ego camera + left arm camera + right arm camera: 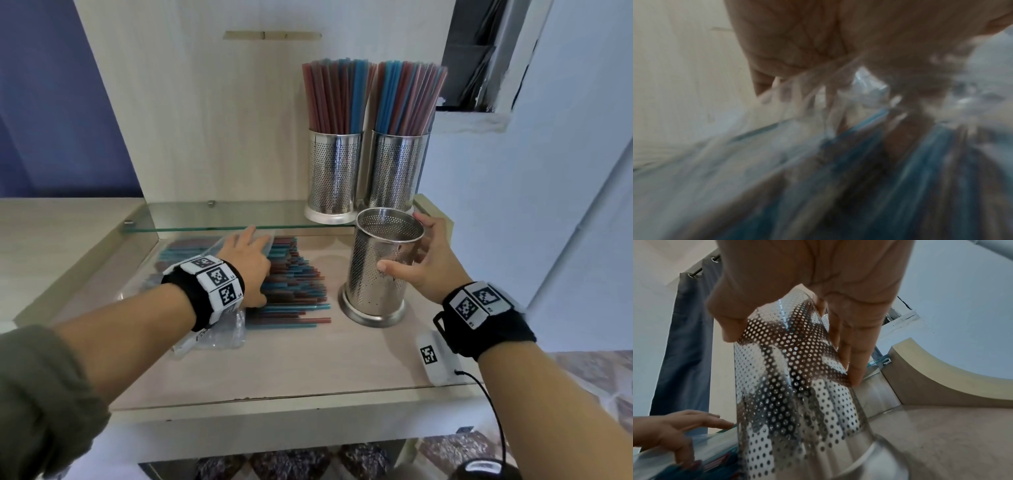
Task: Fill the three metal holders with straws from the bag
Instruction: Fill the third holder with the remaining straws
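Observation:
Two perforated metal holders [334, 178] [397, 171] stand on the glass shelf at the back right, both packed with red and blue straws. A third holder [376, 274], empty, stands upright on the wooden surface below. My right hand [402, 243] grips its upper wall, thumb in front and fingers at the far rim; the right wrist view shows the same holder [797, 410]. To its left, red and blue straws [294, 284] stick out of a clear plastic bag [219, 332]. My left hand [246, 260] lies on the bag with fingers stretched over it. The left wrist view is blurred.
The glass shelf [222, 216] overhangs the back of the wooden surface [291, 363], just above the bag. A white tagged device [433, 356] with a black cable lies at the front right edge. A wooden back panel and a pale wall close off the rear and right.

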Tool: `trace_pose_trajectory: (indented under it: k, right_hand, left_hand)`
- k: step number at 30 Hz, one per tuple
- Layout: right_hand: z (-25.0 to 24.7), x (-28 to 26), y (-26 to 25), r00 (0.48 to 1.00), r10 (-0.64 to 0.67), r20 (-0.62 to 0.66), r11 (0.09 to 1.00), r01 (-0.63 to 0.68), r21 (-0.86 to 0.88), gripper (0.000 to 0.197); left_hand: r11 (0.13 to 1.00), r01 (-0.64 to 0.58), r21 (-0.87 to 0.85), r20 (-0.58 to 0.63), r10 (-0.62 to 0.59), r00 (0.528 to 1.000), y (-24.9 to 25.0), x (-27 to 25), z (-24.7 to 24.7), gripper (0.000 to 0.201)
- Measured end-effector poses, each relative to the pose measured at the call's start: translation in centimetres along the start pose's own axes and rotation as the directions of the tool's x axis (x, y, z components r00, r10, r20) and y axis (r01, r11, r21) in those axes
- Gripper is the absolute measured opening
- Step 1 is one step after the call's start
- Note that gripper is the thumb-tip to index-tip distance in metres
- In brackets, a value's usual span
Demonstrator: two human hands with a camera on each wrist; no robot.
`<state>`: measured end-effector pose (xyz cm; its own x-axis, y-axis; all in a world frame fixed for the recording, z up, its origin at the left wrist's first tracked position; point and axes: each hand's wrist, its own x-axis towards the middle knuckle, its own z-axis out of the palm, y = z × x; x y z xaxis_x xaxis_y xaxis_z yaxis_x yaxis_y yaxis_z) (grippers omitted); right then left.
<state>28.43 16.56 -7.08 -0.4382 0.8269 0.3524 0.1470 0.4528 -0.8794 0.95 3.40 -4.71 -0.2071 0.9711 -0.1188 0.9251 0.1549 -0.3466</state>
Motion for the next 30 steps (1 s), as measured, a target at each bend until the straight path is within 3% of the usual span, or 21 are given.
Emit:
trace_pose_trajectory:
  k: [8, 17, 20, 24, 30]
  right_hand:
    - [0.0, 0.2, 0.4, 1.0, -0.012, 0.006, 1.0, 0.011, 0.022, 0.099]
    - [0.1, 0.1, 0.3, 1.0, -0.017, 0.015, 0.999, 0.017, 0.047, 0.099]
    - [0.1, 0.0, 0.2, 0.999, -0.027, 0.018, 0.998, 0.026, 0.051, 0.097]
    - [0.1, 0.0, 0.1, 0.999, -0.028, 0.018, 0.998, 0.026, 0.058, 0.098]
    - [0.0, -0.4, -0.6, 0.999, -0.01, 0.032, 0.999, 0.009, 0.039, 0.096]
  left_hand:
    - [0.993, -0.103, -0.063, 0.001, 0.104, 0.995, 0.5, 0.3, 0.1, 0.052]
    - [0.965, -0.165, -0.206, -0.224, 0.118, 0.967, 1.3, -0.5, -2.0, 0.026]
    - [0.933, -0.246, -0.263, -0.338, 0.149, 0.929, 1.8, -0.8, -2.2, 0.032]
    - [0.828, -0.332, -0.452, -0.423, 0.128, 0.897, 2.3, -1.4, -3.3, 0.041]
    - [0.685, -0.471, -0.556, -0.634, 0.018, 0.774, 3.0, -3.3, -6.5, 0.046]
